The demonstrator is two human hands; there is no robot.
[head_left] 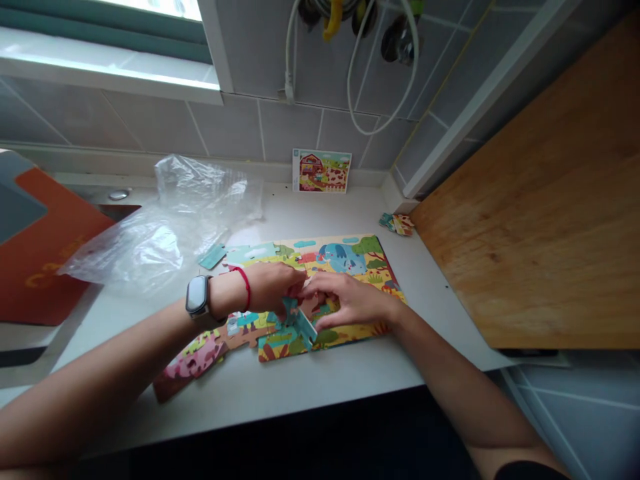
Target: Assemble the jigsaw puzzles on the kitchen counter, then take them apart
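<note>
Both hands meet over a colourful jigsaw puzzle with a blue elephant and yellow ground. My left hand wears a watch and a red cord at the wrist, its fingers curled round teal puzzle pieces. From the other side, my right hand curves its fingers and thumb about the same pieces, which tilt up off the picture. Part of what lies between the palms is hidden. More joined pieces with a pink animal lie below my left forearm.
A clear plastic bag is crumpled at the left, beside an orange box. A farm picture card leans on the tiled wall. Loose puzzle pieces are heaped near the wooden panel. White cable hangs above.
</note>
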